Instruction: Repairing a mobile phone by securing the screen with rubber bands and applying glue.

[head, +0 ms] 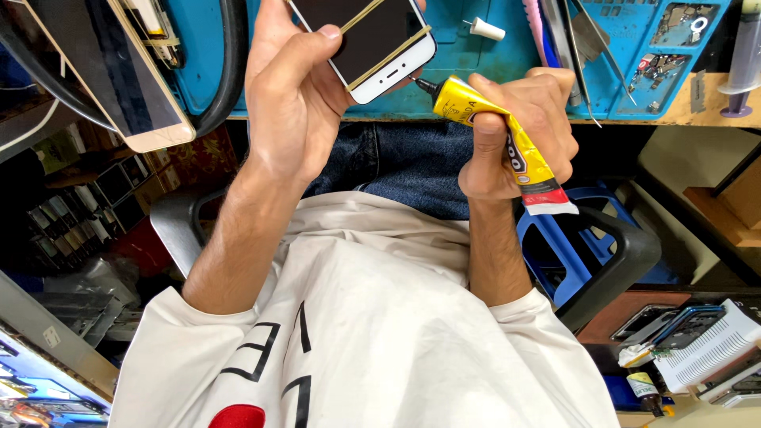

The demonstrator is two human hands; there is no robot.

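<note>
My left hand [289, 87] holds up a white smartphone [372, 40] with a dark screen, over the table edge. Tan rubber bands cross the phone's front. My right hand [527, 119] grips a yellow glue tube [460, 103] in its fist, with the crimped red and white end sticking out below. The tube's black nozzle touches the lower edge of the phone, next to its home button.
A blue work mat [476, 71] on the bench carries a small white cap [485, 29], tweezers [590, 47] and trays of small parts. A gold-edged phone [135, 87] lies at the upper left and a syringe [745, 63] at the far right. A blue stool [555, 238] and more phones [682, 325] sit lower right.
</note>
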